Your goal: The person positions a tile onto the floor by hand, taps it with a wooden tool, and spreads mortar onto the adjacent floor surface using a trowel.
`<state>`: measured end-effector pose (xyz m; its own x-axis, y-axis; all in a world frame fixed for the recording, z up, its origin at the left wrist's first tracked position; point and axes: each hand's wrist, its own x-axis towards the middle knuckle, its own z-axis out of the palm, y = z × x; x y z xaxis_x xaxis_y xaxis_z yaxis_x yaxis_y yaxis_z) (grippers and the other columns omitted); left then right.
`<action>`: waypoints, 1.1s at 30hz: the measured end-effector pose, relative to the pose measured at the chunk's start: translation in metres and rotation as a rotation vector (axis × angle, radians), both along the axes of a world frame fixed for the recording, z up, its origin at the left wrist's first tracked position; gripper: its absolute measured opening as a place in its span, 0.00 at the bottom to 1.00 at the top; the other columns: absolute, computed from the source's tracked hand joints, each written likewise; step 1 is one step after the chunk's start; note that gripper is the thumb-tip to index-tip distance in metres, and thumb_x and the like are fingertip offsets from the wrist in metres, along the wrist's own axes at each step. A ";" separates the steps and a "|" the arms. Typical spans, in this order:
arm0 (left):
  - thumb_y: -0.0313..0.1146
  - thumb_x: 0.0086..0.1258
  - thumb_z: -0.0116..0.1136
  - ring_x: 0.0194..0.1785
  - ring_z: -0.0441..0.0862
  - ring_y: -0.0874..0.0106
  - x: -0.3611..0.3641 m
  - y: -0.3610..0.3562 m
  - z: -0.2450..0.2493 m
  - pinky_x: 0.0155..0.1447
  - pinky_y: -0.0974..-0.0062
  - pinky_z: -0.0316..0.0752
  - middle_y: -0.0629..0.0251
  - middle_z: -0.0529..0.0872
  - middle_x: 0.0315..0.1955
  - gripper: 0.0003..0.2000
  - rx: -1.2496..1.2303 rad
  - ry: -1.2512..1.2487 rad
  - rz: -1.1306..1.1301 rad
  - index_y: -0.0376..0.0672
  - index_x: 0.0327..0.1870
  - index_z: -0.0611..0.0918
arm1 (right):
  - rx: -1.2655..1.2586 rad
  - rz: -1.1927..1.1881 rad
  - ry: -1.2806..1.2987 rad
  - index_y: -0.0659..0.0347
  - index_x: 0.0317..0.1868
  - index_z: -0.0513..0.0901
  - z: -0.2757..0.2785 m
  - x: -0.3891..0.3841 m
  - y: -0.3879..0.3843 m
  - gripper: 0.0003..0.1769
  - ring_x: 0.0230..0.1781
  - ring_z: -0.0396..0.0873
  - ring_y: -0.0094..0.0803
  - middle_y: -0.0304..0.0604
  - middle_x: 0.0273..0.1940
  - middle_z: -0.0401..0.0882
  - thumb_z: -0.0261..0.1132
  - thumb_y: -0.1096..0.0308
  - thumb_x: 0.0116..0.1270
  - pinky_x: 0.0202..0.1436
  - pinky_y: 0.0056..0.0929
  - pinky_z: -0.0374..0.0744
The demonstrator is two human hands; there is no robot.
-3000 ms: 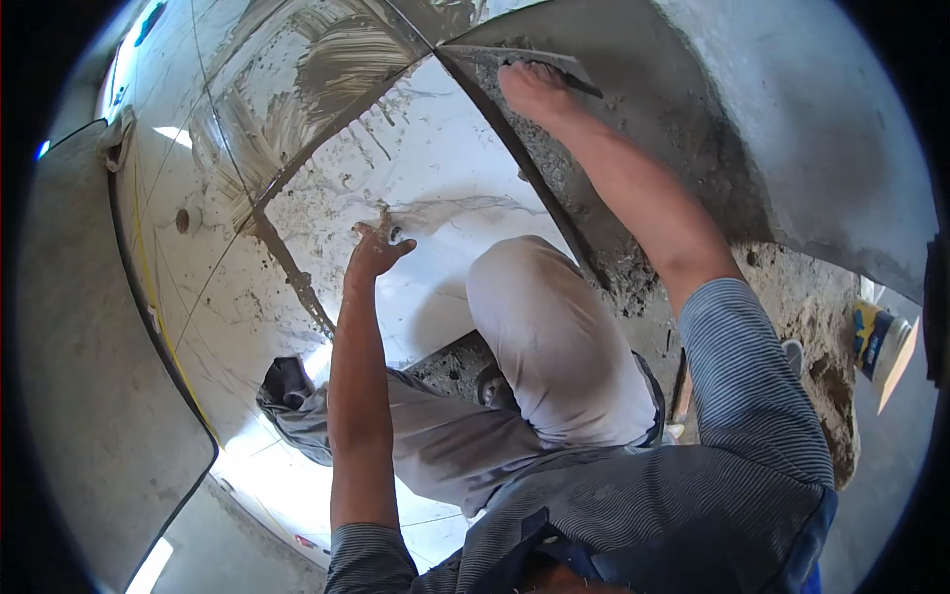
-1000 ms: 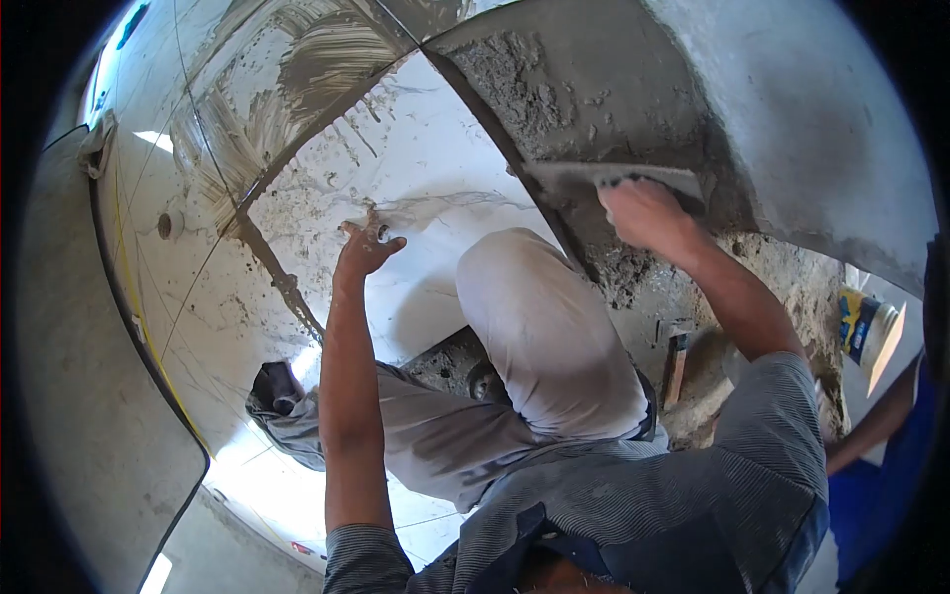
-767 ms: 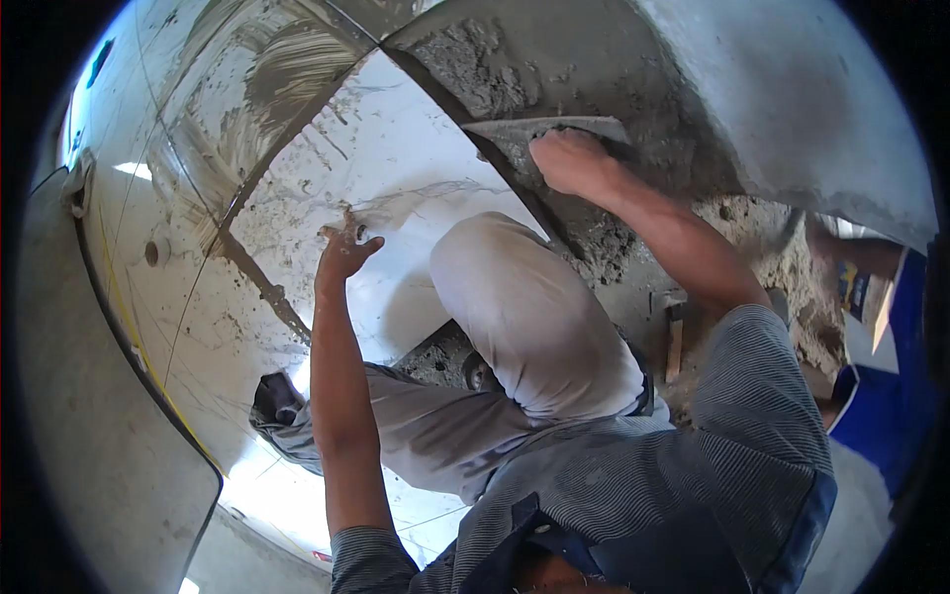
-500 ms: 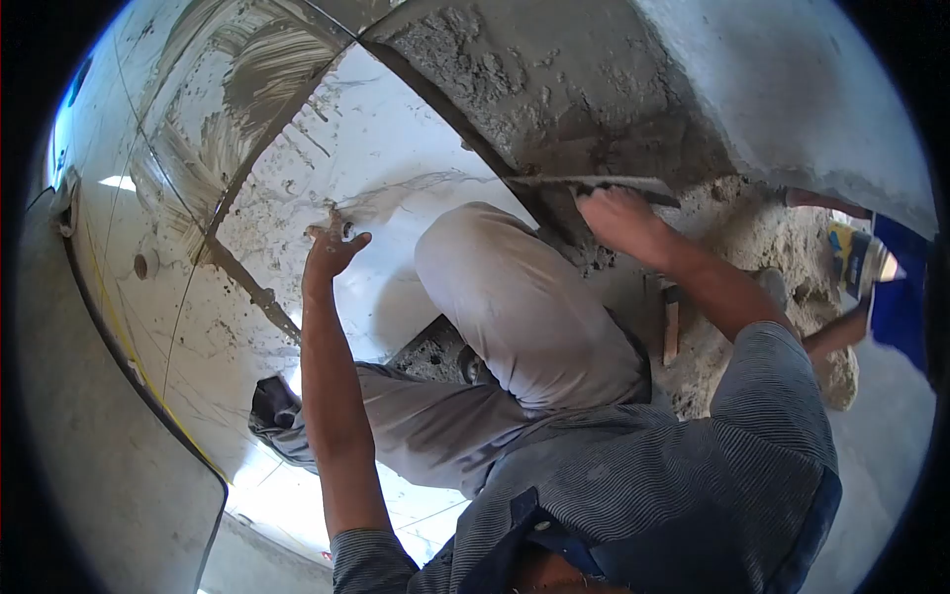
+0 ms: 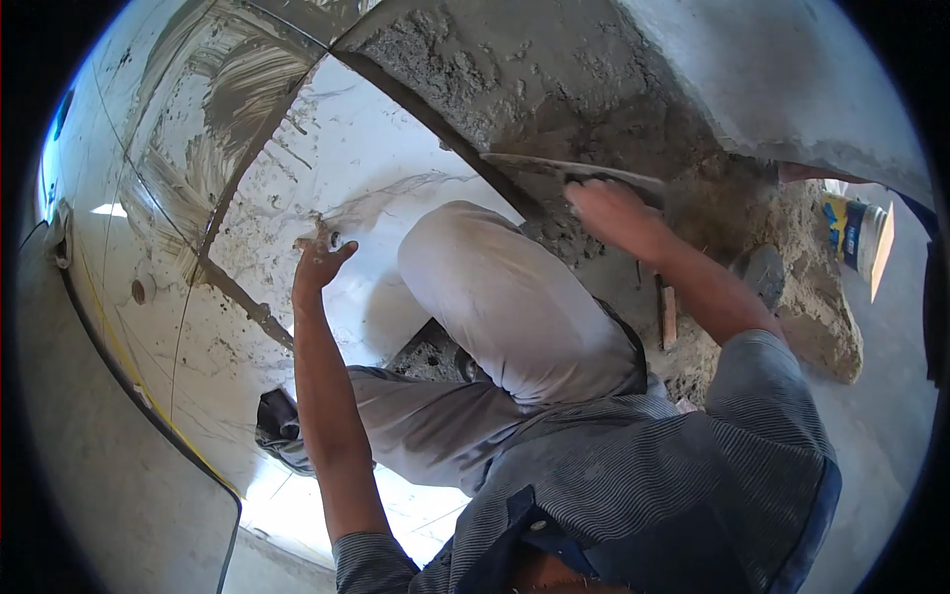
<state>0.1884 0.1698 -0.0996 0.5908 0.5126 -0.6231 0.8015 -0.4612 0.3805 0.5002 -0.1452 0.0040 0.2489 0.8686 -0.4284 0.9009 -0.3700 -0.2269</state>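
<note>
My right hand point(image 5: 614, 213) is closed round the handle of a flat trowel point(image 5: 529, 162). Its long blade lies on the wet grey mortar point(image 5: 554, 104), with its left end by the tile's edge. On the white marbled tile point(image 5: 366, 129), smeared with mortar bits, rests my left hand point(image 5: 322, 262). Its fingers are dirty, with thumb and fingers apart, and it holds nothing. My bent knee point(image 5: 475, 257) is between the two hands, over the tile's right part.
Mortar-streaked tiles point(image 5: 168, 158) lie at the left, with a yellow line point(image 5: 158, 401) along the floor. A heap of mortar point(image 5: 821, 317), a wooden-handled tool point(image 5: 669, 317) and a blue and yellow bucket point(image 5: 851, 233) are at the right. A pale slab point(image 5: 752, 79) borders the mortar bed.
My right hand has shifted the trowel slightly left and up over the mortar. Another person's arm has drawn away from beside the bucket. My left hand stays on the tile.
</note>
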 end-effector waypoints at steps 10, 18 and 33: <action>0.59 0.55 0.57 0.68 0.55 0.49 -0.003 0.005 -0.011 0.69 0.64 0.52 0.39 0.67 0.59 0.48 0.013 0.092 0.016 0.36 0.68 0.51 | -0.355 0.007 -0.020 0.59 0.34 0.79 0.005 -0.013 -0.061 0.07 0.33 0.81 0.46 0.50 0.31 0.80 0.55 0.72 0.56 0.34 0.43 0.79; 0.55 0.53 0.61 0.68 0.50 0.41 0.005 0.000 0.014 0.68 0.65 0.54 0.22 0.59 0.56 0.49 -0.013 0.099 0.140 0.40 0.69 0.47 | -0.389 0.060 -0.079 0.56 0.35 0.77 0.015 -0.001 -0.088 0.06 0.32 0.80 0.47 0.50 0.30 0.78 0.59 0.70 0.54 0.34 0.45 0.78; 0.56 0.53 0.61 0.63 0.63 0.45 -0.010 0.003 -0.014 0.66 0.67 0.59 0.20 0.51 0.59 0.48 -0.003 0.072 0.137 0.41 0.69 0.50 | 0.181 -0.489 0.269 0.64 0.34 0.69 -0.004 -0.008 -0.095 0.12 0.34 0.71 0.60 0.60 0.29 0.72 0.60 0.65 0.61 0.32 0.43 0.70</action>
